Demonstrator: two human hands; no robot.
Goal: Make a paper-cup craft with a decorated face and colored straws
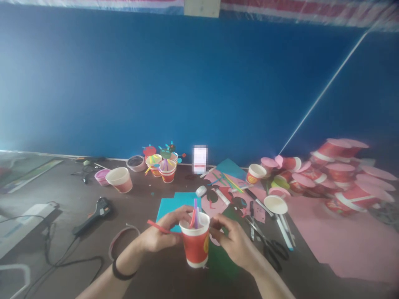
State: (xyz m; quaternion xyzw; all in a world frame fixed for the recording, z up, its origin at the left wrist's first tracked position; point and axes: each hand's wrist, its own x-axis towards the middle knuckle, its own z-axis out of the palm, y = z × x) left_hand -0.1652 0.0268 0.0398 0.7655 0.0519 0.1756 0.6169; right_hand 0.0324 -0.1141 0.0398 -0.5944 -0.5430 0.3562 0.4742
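Observation:
A red paper cup (195,245) with a white rim stands upright in front of me. A purple straw (195,214) and a red one rise from its mouth. My left hand (160,232) is closed on the cup's left side, its fingertips at the rim. A red straw (160,226) sticks out leftward across that hand. At the cup's right side, my right hand (232,238) has its thumb and fingers pinched together close to the wall. Whatever lies between those fingertips is too small to make out. Blue paper (168,203) lies behind the cup.
A glue gun (96,214) and its cord lie left. Scissors (274,249), pens and paper scraps lie right, before pink sheets (346,241) and a heap of red cups (339,170). Decorated cups (167,172) stand at the back, near a white cup (120,180).

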